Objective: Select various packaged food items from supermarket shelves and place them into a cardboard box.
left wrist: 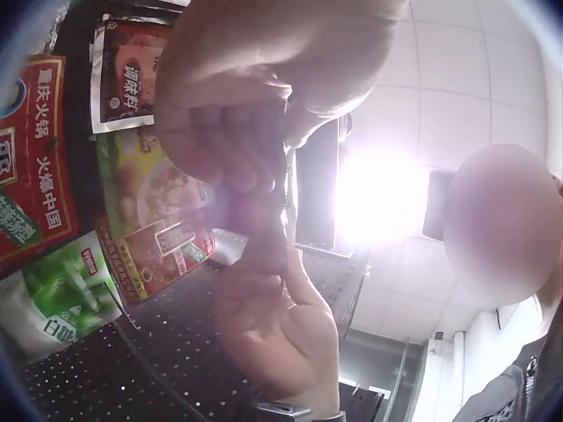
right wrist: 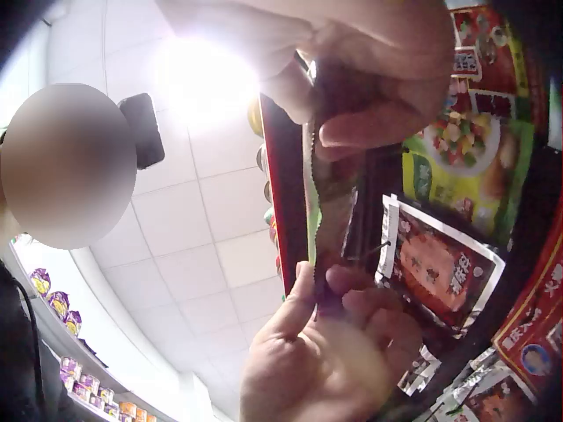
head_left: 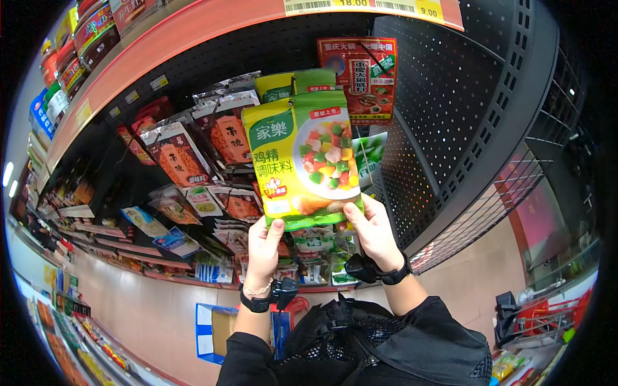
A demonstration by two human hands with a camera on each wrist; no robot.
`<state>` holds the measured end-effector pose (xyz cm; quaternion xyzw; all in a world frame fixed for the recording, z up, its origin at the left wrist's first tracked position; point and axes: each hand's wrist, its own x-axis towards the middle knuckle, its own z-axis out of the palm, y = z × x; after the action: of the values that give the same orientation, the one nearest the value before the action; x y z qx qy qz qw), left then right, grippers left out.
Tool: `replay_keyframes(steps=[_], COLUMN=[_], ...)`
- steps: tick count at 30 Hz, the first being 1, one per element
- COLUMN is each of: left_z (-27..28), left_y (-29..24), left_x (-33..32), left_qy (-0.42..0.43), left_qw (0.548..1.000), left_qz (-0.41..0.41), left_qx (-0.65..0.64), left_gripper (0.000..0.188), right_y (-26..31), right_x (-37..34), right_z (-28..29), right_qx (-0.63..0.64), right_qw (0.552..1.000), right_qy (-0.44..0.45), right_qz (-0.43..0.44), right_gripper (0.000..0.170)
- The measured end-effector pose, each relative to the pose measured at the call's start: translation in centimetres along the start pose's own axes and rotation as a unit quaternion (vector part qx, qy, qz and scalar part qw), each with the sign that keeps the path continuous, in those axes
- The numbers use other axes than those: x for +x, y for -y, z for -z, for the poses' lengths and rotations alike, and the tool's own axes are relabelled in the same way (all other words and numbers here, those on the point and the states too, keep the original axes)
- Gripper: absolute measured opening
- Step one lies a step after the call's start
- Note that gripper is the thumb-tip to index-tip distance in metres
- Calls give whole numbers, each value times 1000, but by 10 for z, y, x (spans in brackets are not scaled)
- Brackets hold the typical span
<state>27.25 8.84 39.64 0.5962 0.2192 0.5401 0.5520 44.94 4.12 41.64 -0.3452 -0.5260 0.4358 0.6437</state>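
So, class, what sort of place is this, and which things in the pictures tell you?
Most likely a supermarket or grocery shop: price tags run along the shelf edge, packets of food hang in rows below it, and jars stand above.

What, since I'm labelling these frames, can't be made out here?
- Held packet: back turned away, head view.
- Left hand, right hand: most fingers behind the packet, head view.
- 18.00 price label: cut by top edge, head view.
- Ceiling light: shape lost in glare, left wrist view.
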Motion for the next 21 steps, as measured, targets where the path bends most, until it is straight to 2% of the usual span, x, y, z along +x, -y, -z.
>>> replay_keyframes(steps=[7,11,13,15,16,17,21], left_z=[4,18,24,26,29,30,45], left_y=[-2,5,12,14,15,13,7], left_x=[-2,-12,-17,-23,-26,-28,-45], left_qy=[11,0,-1,-41,-74,-80,-102], left_qw=[1000,1000,1000,997,997,996,994], left_qz=[-17,9,-3,-53,-28,-28,-41], left_qx=[2,13,8,23,5,7,4], left_gripper=[29,24,27,37,44,44,41], right_y=[-5,-13,-16,-26,-27,-25,-41], right_x=[0,-4,-7,-10,-12,-12,-7], right_z=[-3,-3,-8,-8,-12,-12,-21], right_qx=[-13,2,24,-9,-11,-19,-53], right_qw=[999,999,999,996,995,992,981], right_qy=[7,38,41,88,97,125,185], right_qz=[40,15,-19,-10,1,-19,9], right_gripper=[24,23,23,26,29,30,30])
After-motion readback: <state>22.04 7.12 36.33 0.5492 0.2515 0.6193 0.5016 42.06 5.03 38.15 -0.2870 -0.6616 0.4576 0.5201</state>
